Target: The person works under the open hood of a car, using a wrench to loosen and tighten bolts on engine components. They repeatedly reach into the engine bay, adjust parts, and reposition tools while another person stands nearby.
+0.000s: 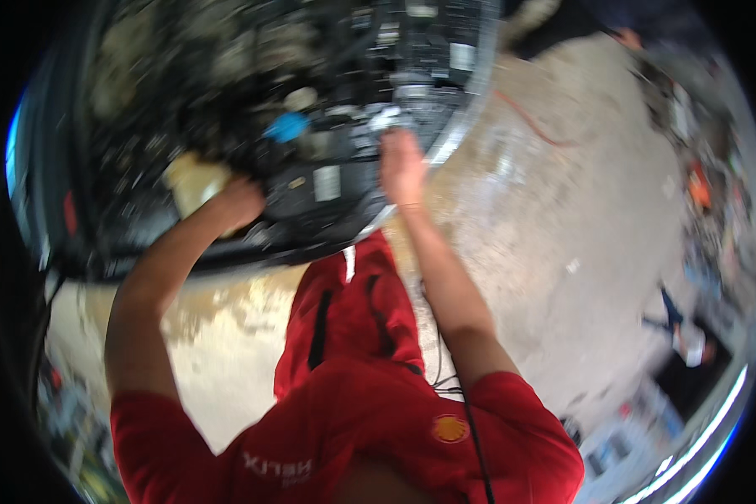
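Note:
Both my hands are inside the open engine bay (294,227) of a car, and motion blurs the picture. My left hand (244,202) is closed, its fingers curled at the left end of a black box-like part (298,186) with a white label. Close beside it is a yellowish plastic reservoir (195,181). My right hand (403,164) also looks closed, at the front edge of the bay near a shiny silvery part (382,118). What either hand grips is hidden. A bright blue cap (287,126) lies beyond the black part, between my hands.
The car's front edge (449,143) curves along the right of the bay. Across the concrete floor (554,218) runs an orange hose (529,118). Clutter, including an orange object (699,186), lines the right side. A person (689,343) is at far right, another in dark clothes (588,25) at the top.

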{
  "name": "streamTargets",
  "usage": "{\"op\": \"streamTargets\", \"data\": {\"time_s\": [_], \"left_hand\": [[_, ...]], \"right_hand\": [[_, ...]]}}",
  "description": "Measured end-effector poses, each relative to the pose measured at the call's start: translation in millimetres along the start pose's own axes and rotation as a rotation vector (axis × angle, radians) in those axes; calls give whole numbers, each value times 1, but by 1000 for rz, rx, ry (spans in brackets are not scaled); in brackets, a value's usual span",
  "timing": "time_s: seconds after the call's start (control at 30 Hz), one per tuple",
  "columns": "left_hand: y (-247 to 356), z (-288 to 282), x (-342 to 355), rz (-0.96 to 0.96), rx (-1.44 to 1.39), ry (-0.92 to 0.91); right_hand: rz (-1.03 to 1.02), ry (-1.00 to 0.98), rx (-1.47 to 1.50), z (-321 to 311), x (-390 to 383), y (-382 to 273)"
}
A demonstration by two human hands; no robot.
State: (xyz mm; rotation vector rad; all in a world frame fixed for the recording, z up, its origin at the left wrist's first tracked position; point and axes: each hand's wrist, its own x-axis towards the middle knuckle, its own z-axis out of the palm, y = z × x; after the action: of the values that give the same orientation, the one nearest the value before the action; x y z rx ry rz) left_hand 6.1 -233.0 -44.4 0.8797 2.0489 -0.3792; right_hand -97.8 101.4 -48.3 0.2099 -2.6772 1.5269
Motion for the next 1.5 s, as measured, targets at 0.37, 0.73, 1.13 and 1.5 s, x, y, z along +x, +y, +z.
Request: {"op": "streamTargets", "data": {"time_s": [0.37, 0.73, 1.13, 1.5], "left_hand": [[-17, 38, 12, 33, -28, -97], [-19, 30, 17, 32, -170, -177], [-11, 8, 14, 29, -90, -220], [-7, -7, 12, 69, -256, -291]], "right_hand": [[33, 33, 49, -1, 0, -10], [32, 5, 73, -4, 1, -14], [59, -26, 25, 1, -1, -7], [84, -7, 3, 3, -3, -4]]}}
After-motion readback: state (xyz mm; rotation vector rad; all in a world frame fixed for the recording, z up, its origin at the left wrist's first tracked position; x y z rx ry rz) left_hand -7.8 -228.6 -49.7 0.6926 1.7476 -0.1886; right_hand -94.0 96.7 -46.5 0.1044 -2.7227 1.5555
